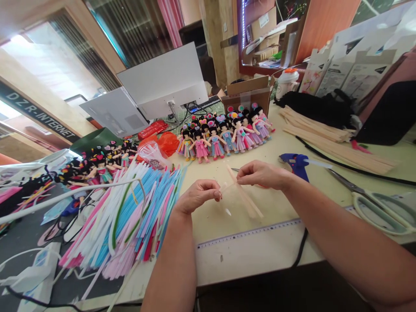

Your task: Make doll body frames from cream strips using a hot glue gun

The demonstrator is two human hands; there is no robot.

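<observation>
My left hand (202, 195) is closed in a pinch, with the end of a pale, thin strip at its fingertips. My right hand (260, 174) pinches the beige pipe cleaners (246, 197) near their upper part; they slant down toward the ruler in two lengths. The pale strip runs between both hands and looks like a bent piece of the same beige stem. A small white bit (228, 212) shows just below my left fingertips. Beyond my hands, several pipe-cleaner dolls (216, 142) in coloured skirts stand in a group.
A ruler (250, 234) lies along the table's front. To the right are a blue glue gun (295, 162), large scissors (367, 195) and a bundle of beige stems (338, 145). Coloured pipe cleaners (130, 208) pile up at left. A monitor (165, 82) stands behind.
</observation>
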